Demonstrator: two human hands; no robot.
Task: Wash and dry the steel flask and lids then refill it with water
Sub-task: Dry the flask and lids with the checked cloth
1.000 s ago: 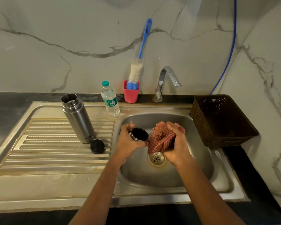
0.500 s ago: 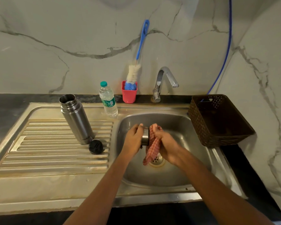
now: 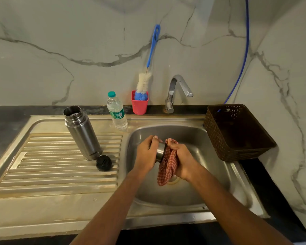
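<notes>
Compared with a second ago, the red checked cloth (image 3: pixel 166 171) is no longer bunched beside the steel cup lid (image 3: pixel 159 152) but pushed into its mouth, with its tail hanging over the drain, and the lid's dark inside no longer faces up. The left hand (image 3: pixel 147 152) grips the lid with curled fingers, and the right hand (image 3: pixel 182 160) clutches the cloth, both above the sink basin (image 3: pixel 210 167). The steel flask (image 3: pixel 81 133) stands open on the ribbed drainboard (image 3: pixel 51 167), with the black stopper (image 3: pixel 103 163) just beside its base.

The likely trouble is a slick lid twisting out of the left hand's grip and clattering into the basin. The hanging tail may also touch the wet drain and carry damp back inside. A swing of the left elbow could tip the flask, which stands near the basin's edge. There is room in the basin ahead and to the right, but the brown basket (image 3: pixel 237 133) crowds the right rim and the tap (image 3: pixel 177 89) overhangs the back
</notes>
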